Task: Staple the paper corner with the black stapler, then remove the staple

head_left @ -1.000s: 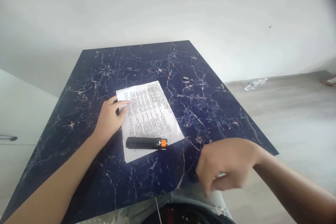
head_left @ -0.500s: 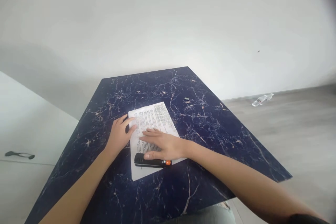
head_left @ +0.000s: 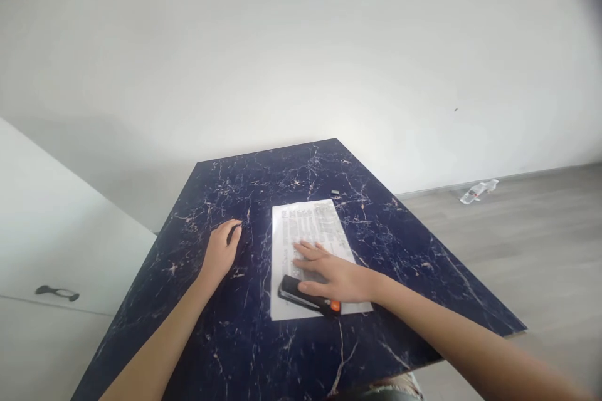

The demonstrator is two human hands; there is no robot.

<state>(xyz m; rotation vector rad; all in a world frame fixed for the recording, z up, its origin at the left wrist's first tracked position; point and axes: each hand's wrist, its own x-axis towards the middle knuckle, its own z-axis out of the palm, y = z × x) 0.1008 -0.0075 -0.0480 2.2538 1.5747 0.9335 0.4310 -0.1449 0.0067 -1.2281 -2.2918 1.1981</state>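
A printed sheet of paper [head_left: 310,229] lies on the dark blue marble table [head_left: 263,351]. A black stapler with an orange end [head_left: 308,297] rests on the sheet's near part. My right hand [head_left: 336,273] lies flat on the paper with its fingers stretched out, the thumb against the stapler. My left hand [head_left: 221,254] rests on the bare tabletop to the left of the sheet, apart from it, its fingers loosely curled with nothing visible in them.
A small dark object [head_left: 335,193] sits on the table beyond the paper. A white cabinet with a dark handle [head_left: 57,292] stands at the left. A clear plastic bottle [head_left: 478,190] lies on the wooden floor by the white wall.
My right hand came up from the table's near edge onto the paper. The sheet and stapler slid right, away from my left hand, which no longer touches the paper.
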